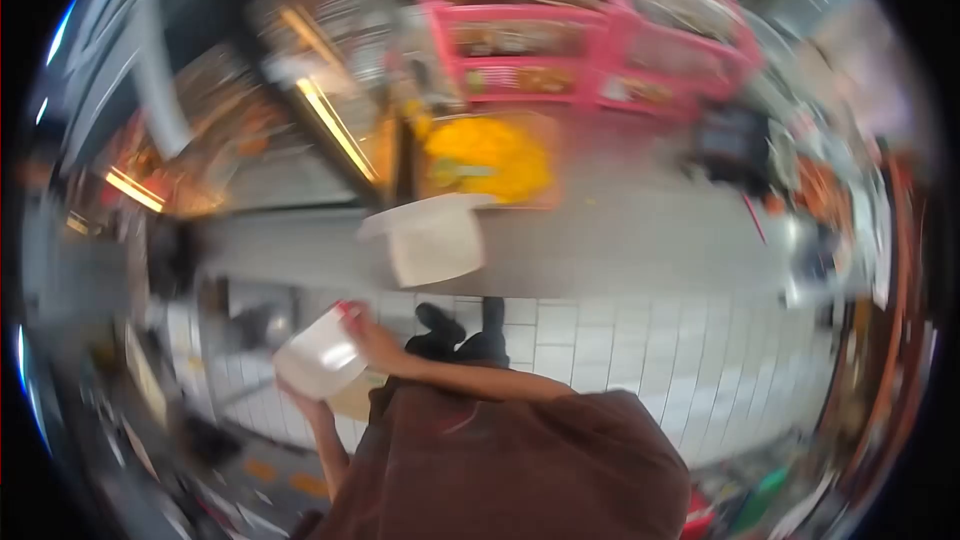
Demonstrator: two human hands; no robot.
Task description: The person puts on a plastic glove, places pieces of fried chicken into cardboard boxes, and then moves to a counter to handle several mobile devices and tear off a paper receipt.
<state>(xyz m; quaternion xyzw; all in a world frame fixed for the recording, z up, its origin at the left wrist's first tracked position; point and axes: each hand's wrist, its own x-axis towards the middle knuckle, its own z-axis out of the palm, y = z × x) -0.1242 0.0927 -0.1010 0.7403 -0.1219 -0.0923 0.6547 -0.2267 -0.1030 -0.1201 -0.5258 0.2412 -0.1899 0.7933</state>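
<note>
Both hands are at a white container (322,354), held out at the left over the tiled floor. My left hand (303,402) supports its lower left side, fingers partly hidden by it. My right hand (372,337) grips the upper right edge, where something small and red (347,312) shows at the fingers. Another white container or bag (437,245) lies at the front edge of the grey counter. Behind it a clear tray (546,155) holds yellow pieces (490,157) and a pale label or packet. Motion blurs the details.
Pink baskets (590,60) with packaged goods stand at the back of the counter (640,230). A dark object (735,145) sits to the right, near a thin pink stick (754,219). A glass-fronted case (290,160) with bright strips is at the upper left.
</note>
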